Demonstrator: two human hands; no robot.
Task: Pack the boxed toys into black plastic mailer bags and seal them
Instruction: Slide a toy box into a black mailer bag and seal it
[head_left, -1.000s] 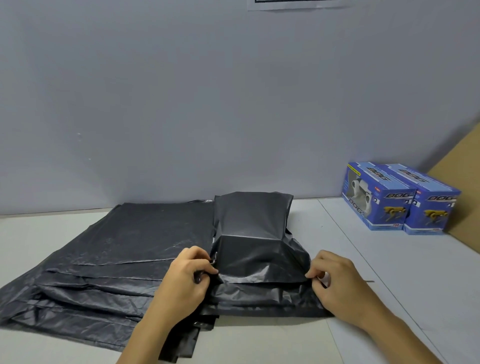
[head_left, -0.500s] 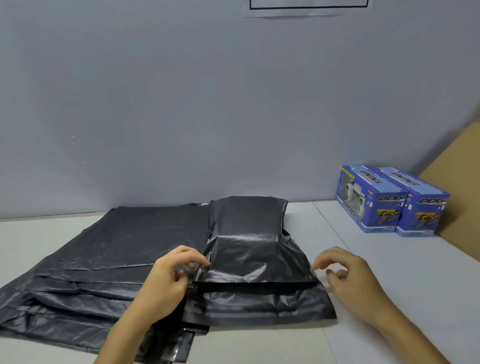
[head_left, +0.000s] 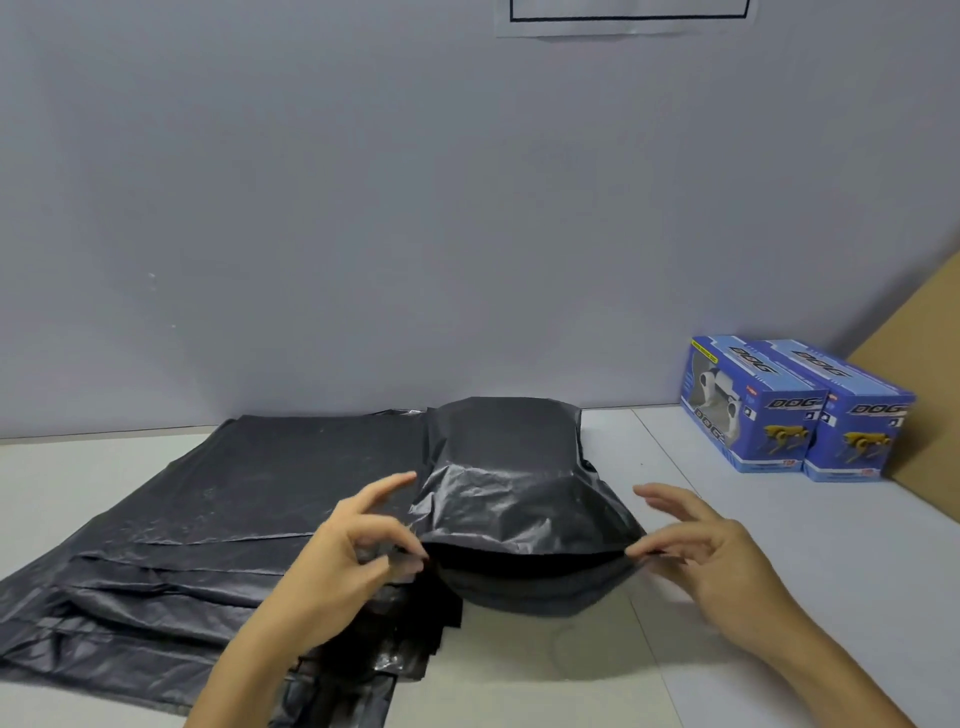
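Both hands have re-taken the filled mailer bag (head_left: 519, 499) beside the bag stack (head_left: 208, 519): left hand (head_left: 343, 566) and right hand (head_left: 711, 551) pinch its mouth corners, spreading the flap for sealing.

Readable print: the word "DOG" only.
At three o'clock, two blue toy boxes (head_left: 753, 410) (head_left: 857, 426) each carry "DOG" on top and front; the smaller print is illegible.

Thin glossy plastic, printed card, matt surfaces.
I saw the filled bag (head_left: 511, 493) and the stack of bags (head_left: 208, 530) as crinkled, shiny black plastic; the toy boxes (head_left: 795, 410) were glossy printed card, the table (head_left: 779, 545) smooth and matt, the board (head_left: 930, 374) plain brown cardboard.
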